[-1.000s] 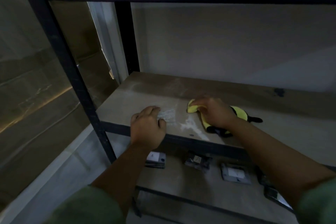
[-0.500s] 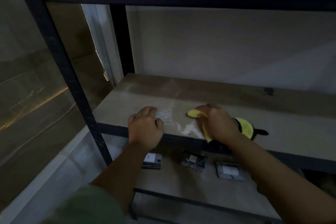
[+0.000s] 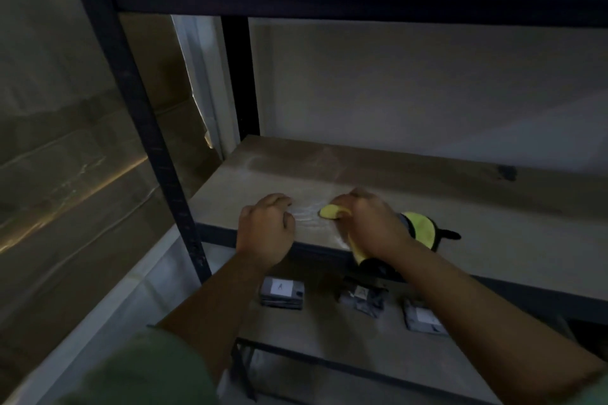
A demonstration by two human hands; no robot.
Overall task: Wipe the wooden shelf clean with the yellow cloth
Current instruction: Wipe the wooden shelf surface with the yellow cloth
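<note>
wooden shelf (image 3: pixel 493 227) runs across the middle of the frame, pale board with a dark metal front edge, and it's pretty dim in there; yellow cloth (image 3: pixel 419 227) sits near the front edge just right of centre, bunched under the right hand (image 3: pixel 371 227), with a yellow tip poking out on the hand's left side and a bigger yellow fold with dark trim showing on its right; part of it hangs down over the front edge too; right hand is curled closed over the cloth, pressing it on the board; left hand (image 3: pixel 265 230) is just left of it, fingers bent and resting on the shelf at the front edge, not holding anything as far as i can see; between the two hands there's a whitish streaky smear (image 3: pixel 304 212) on the wood; black upright post (image 3: pixel 158 154) runs down the left of the frame; lower centre, a lower shelf (image 3: pixel 329 339) has three small grey packets (image 3: pixel 281 293) with white labels lying in a row; green sleeve (image 3: pixel 148 371) at the bottom left.
</note>
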